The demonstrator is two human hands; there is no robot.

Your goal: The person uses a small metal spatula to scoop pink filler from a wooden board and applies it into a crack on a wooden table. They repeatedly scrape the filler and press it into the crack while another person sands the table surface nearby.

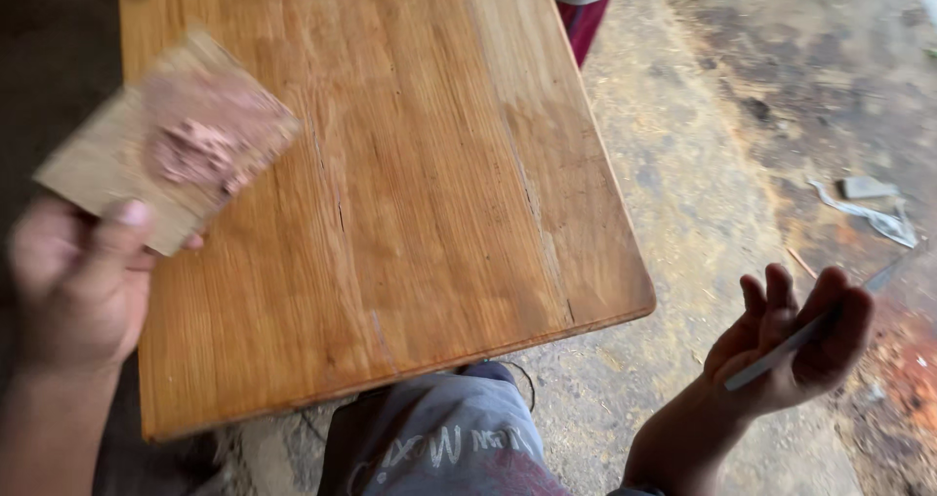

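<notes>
My left hand (78,281) grips a small flat board (161,144) by its near corner; a lump of reddish-brown paste (200,149) sits on its top face. The board hangs over the left part of a varnished wooden tabletop (420,164). My right hand (795,340) is out to the right, off the table, above the ground, palm up with fingers curled around a thin flat metal blade (820,325) that lies across the palm and points up to the right. The left hand and board are motion-blurred.
The tabletop's near edge (390,379) is close to my lap, my grey-clad knee (439,442) below it. A dusty concrete floor (703,164) lies to the right, with scraps of debris (869,208). Another person's red-clad leg (586,18) stands past the table's far right edge.
</notes>
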